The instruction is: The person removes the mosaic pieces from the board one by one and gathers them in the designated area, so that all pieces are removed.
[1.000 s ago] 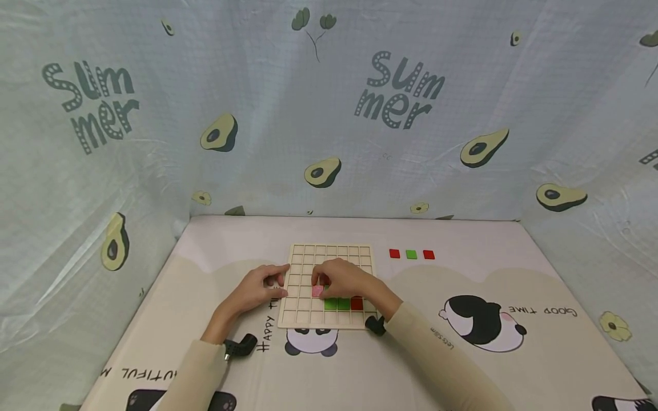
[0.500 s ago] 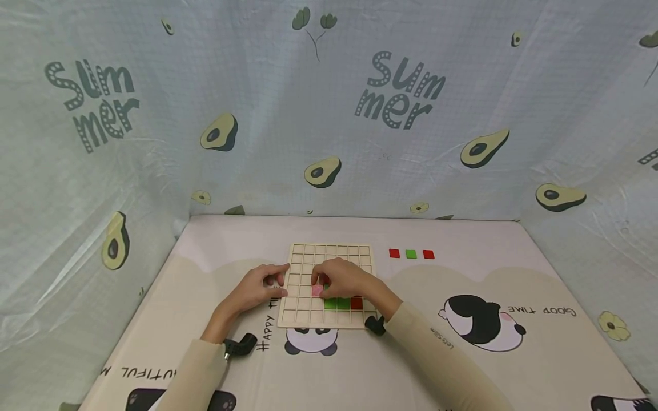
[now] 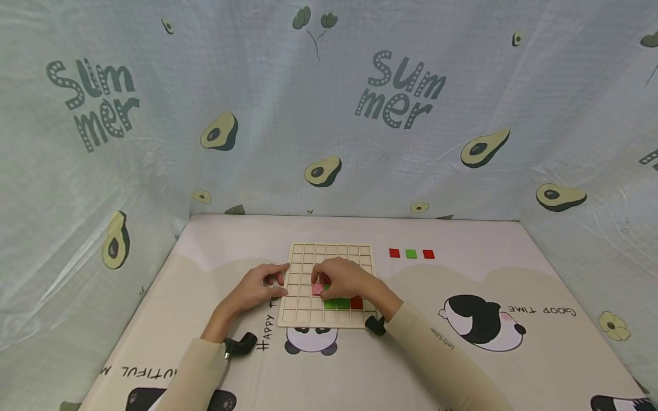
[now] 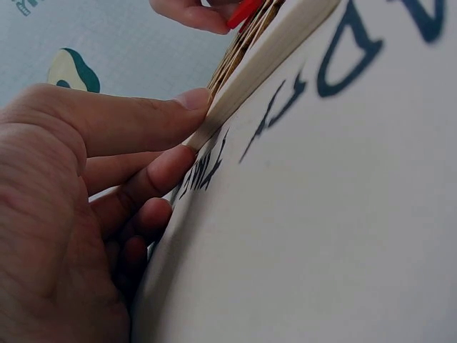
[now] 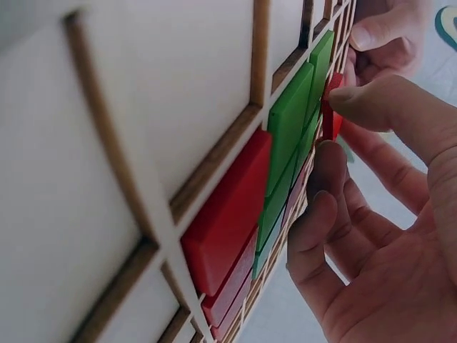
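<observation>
A wooden grid board [image 3: 300,317] lies flat on the cloth. At its left edge my left hand [image 3: 252,289] rests with thumb and index fingertips against the rim; the other fingers curve loosely underneath. Over the middle of the board, my right hand [image 3: 346,279] pinches a small red square tile [image 5: 333,107] between thumb and finger. In the head view that tile looks pink from glare. It stands tilted at the grid, just left of the green tiles [image 5: 291,118]. A red tile [image 3: 356,303] sits at the right end of that row. My right hand hides several other tiles from the head view.
Beyond the board's right side, a red tile [image 3: 394,253], a green tile [image 3: 411,254] and another red tile [image 3: 429,254] lie in a spaced row. A printed cloth [image 3: 514,377] covers the table, and patterned curtains [image 3: 401,182] stand behind and at both sides.
</observation>
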Demonstrator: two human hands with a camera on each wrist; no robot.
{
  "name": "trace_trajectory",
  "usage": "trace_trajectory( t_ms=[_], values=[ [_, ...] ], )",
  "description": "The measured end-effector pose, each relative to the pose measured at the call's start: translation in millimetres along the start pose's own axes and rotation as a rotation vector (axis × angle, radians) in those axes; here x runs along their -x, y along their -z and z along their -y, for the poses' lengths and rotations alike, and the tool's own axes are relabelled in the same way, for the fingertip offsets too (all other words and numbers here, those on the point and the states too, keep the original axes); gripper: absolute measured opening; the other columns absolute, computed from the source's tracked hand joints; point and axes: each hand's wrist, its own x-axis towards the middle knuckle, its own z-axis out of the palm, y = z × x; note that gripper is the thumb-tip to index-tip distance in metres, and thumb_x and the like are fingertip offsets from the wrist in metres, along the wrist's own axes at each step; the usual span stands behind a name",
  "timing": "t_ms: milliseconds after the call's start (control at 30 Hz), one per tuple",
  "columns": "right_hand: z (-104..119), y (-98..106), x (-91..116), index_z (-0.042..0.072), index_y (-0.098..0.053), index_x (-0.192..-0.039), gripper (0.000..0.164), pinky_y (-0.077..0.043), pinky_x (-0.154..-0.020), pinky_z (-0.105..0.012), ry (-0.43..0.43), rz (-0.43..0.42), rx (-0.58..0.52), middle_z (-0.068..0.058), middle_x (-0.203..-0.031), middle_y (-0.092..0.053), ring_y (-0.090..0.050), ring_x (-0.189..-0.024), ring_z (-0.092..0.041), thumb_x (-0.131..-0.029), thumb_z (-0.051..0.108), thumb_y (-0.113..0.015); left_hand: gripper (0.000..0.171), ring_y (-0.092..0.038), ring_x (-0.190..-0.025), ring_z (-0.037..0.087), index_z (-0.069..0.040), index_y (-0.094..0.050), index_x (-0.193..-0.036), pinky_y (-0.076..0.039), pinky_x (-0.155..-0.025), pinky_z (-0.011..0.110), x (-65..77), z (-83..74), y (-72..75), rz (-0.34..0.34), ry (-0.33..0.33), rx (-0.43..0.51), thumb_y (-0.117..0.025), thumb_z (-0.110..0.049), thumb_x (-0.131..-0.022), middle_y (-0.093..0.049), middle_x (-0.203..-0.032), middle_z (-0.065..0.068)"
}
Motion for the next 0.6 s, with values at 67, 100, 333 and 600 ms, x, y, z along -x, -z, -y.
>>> trace_trajectory(
  t_ms=[67,100,333,600],
  values=[
    [-0.9,0.3,1.1,0.023,-0.073,-0.106,0.022,-0.048,-0.074,-0.024,0.014,-0.007,0.004,0.011,-0.09,-0.064,-0.057,-0.084,-0.007,-0.085,0.022,-0.08,0.065,-0.048,-0.085,0.015,0.001,-0.06,-0.142,-0.037,-0.078,0.026,0.2,0.9,0.1,0.002,-0.006,0.007,-0.083,-0.014,-0.083,-0.063,-0.092,0.001],
    [-1.4,0.7,1.9,0.022,-0.073,-0.106,0.022,-0.048,-0.075,-0.024,0.022,-0.011,0.004,0.011,-0.091,-0.064,-0.057,-0.085,-0.007,-0.085,0.022,-0.079,0.065,-0.048,-0.084,0.015,0.001,-0.06,-0.142,-0.037,-0.077,0.025,0.3,1.4,0.1,0.002,-0.01,0.01,-0.083,-0.014,-0.083,-0.063,-0.092,0.001],
    [-8.7,5.4,10.0,0.022,-0.074,-0.108,0.022,-0.05,-0.08,-0.027,0.033,-0.038,-0.022,0.01,-0.097,-0.068,-0.059,-0.088,-0.007,-0.086,0.02,-0.077,0.065,-0.048,-0.083,0.014,0.001,-0.06,-0.143,-0.039,-0.076,0.024,0.5,2.3,-0.5,0.003,-0.016,0.024,-0.083,-0.013,-0.084,-0.063,-0.093,0.002],
    [-24.6,18.0,26.7,0.022,-0.073,-0.111,0.025,-0.051,-0.071,-0.027,0.013,-0.061,-0.101,0.01,-0.098,-0.067,-0.06,-0.076,-0.009,-0.087,0.017,-0.076,0.065,-0.048,-0.084,0.014,0.0,-0.06,-0.143,-0.039,-0.076,0.024,1.0,2.6,-1.0,-0.002,-0.017,0.017,-0.083,-0.013,-0.083,-0.063,-0.093,0.002]
  ],
)
